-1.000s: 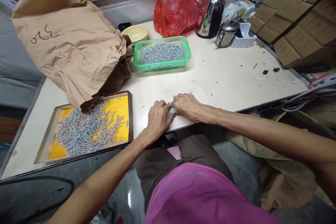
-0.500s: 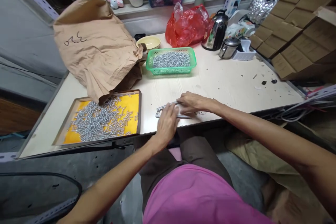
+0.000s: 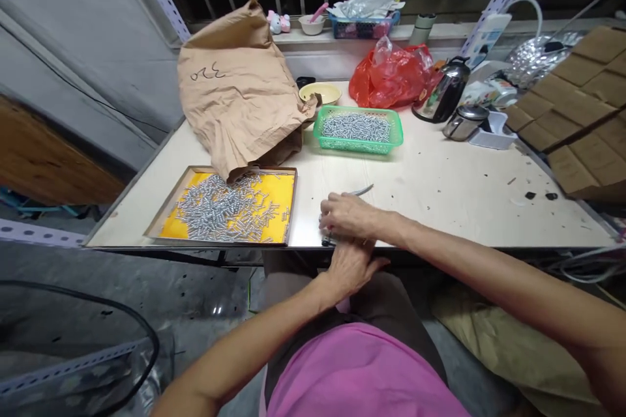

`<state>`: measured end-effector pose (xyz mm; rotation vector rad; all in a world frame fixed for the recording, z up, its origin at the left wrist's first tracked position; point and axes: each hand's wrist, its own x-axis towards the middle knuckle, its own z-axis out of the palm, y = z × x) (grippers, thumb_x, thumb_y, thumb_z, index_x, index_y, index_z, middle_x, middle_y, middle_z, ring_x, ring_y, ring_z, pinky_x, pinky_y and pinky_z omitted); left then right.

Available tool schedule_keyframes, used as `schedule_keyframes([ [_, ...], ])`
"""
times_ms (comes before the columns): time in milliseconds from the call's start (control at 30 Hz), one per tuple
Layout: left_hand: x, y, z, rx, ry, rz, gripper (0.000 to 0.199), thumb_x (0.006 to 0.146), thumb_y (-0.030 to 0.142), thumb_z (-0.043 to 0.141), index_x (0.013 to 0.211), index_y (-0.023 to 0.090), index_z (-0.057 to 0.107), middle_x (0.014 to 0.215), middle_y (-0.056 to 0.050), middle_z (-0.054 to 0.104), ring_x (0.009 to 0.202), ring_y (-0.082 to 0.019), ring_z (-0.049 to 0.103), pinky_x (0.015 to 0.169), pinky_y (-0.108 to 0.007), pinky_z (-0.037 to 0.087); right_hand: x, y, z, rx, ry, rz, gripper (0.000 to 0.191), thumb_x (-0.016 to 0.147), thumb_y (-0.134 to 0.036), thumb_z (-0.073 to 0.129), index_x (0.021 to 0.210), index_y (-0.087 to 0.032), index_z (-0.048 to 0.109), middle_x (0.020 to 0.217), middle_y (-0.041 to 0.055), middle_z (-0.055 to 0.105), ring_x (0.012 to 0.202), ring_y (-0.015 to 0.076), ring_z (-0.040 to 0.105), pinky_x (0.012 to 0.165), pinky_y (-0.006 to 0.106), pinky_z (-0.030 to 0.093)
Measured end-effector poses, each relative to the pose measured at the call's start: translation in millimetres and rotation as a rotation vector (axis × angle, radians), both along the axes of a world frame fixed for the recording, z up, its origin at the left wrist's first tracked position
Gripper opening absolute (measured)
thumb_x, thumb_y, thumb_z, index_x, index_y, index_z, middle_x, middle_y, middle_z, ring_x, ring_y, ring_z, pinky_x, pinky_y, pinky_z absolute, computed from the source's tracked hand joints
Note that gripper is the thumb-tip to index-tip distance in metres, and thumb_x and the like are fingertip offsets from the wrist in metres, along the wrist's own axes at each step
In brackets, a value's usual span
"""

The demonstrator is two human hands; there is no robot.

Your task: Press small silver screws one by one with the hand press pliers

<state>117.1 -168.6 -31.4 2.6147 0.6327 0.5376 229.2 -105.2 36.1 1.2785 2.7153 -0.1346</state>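
Whether either grip is closed, the head view cannot tell: the right hand (image 3: pixel 348 215) covers the fingers of the left hand (image 3: pixel 348 268) and partly hides a grey metal piece (image 3: pixel 363 191), its curved end showing over the table (image 3: pixel 420 186).

Right hand (image 3: pixel 349 214), fingers (image 3: pixel 330 207) curled, partly hides the left hand (image 3: pixel 348 267); left thumb (image 3: pixel 379 264) juts rightward; both forearms (image 3: pixel 469 264) angle inward.

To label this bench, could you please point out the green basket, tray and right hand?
Green basket (image 3: pixel 358 146): head view, front wall.
Tray (image 3: pixel 281 189): head view, bare yellow bottom.
Right hand (image 3: pixel 353 215): head view, its back.
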Motion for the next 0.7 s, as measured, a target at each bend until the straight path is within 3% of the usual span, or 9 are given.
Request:
schedule_keyframes([
  [100,-25,-14,9.7,0.038,-0.05,-0.143,0.034,0.088,0.036,0.053,0.115,0.015,0.056,0.111,-0.01,0.062,0.104,-0.023,0.057,0.089,-0.035,0.048,-19,-10,-8.9,0.041,-0.017,0.138,0.014,0.085,-0.017,0.054,0.079,-0.018,0.066,0.093,0.0095,0.059,0.093,0.0232,0.047,0.073,0.034,0.036],
  [167,-49,-13,21.6,0.075,-0.101,-0.146,0.023,0.09,0.029,0.049,0.107,0.017,0.059,0.101,-0.007,0.064,0.098,-0.018,0.058,0.086,-0.031,0.047,-23,-14,-16.3,0.063,0.067,0.16,0.015,0.086,-0.014,0.05,0.08,-0.015,0.064,0.088,0.0094,0.059,0.089,0.0208,0.049,0.074,0.033,0.038],
  [267,-87,14,38.3,0.102,-0.113,0.176,0.019,0.092,0.022,0.045,0.097,0.018,0.063,0.089,-0.006,0.065,0.086,-0.017,0.057,0.08,-0.031,0.046,-19,-15,-14.9,0.08,0.409,0.029,0.016,0.089,-0.015,0.044,0.089,-0.013,0.06,0.085,0.0071,0.06,0.08,0.0151,0.052,0.072,0.028,0.041],
  [333,-107,45,43.6,0.098,-0.042,0.462,0.022,0.093,0.024,0.043,0.094,0.018,0.064,0.088,-0.007,0.064,0.085,-0.018,0.055,0.079,-0.033,0.044,-10,-7,0.5,0.165,0.672,-0.14,0.018,0.092,-0.02,0.04,0.095,-0.014,0.057,0.087,0.0058,0.06,0.075,0.0129,0.053,0.07,0.026,0.042],
  [400,-118,75,43.8,0.074,0.099,0.618,0.024,0.092,0.027,0.044,0.088,0.017,0.065,0.086,-0.008,0.063,0.085,-0.02,0.054,0.078,-0.033,0.043,4,9,26.3,0.332,0.812,-0.33,0.022,0.094,-0.025,0.037,0.098,-0.015,0.056,0.09,0.0058,0.06,0.077,0.0134,0.053,0.073,0.027,0.043],
  [467,-120,97,41.7,0.063,0.247,0.684,0.025,0.09,0.03,0.045,0.084,0.017,0.066,0.085,-0.008,0.062,0.087,-0.021,0.054,0.078,-0.032,0.042,22,32,56.3,0.491,0.799,-0.495,0.023,0.094,-0.027,0.037,0.101,-0.016,0.056,0.093,0.0068,0.06,0.082,0.0157,0.054,0.077,0.03,0.043],
  [567,-113,112,39.7,0.105,0.394,0.736,0.026,0.09,0.032,0.045,0.085,0.017,0.066,0.09,-0.009,0.063,0.092,-0.024,0.054,0.077,-0.033,0.041,46,58,93.9,0.577,0.633,-0.656,0.027,0.09,-0.027,0.045,0.112,-0.014,0.056,0.105,0.0106,0.058,0.091,0.0198,0.055,0.08,0.033,0.042],
  [633,-107,115,39.9,0.139,0.455,0.747,0.026,0.089,0.03,0.044,0.087,0.016,0.066,0.094,-0.011,0.062,0.094,-0.025,0.054,0.075,-0.033,0.042,52,59,105.4,0.579,0.522,-0.702,0.035,0.088,-0.026,0.05,0.121,-0.014,0.052,0.114,0.013,0.055,0.096,0.0217,0.054,0.079,0.032,0.042],
  [700,-103,118,40.5,0.154,0.503,0.729,0.025,0.088,0.026,0.043,0.087,0.016,0.066,0.094,-0.012,0.062,0.095,-0.026,0.054,0.072,-0.033,0.042,45,45,102.1,0.539,0.461,-0.672,0.037,0.089,-0.026,0.05,0.125,-0.016,0.05,0.118,0.0123,0.054,0.098,0.0211,0.055,0.078,0.031,0.043],
])
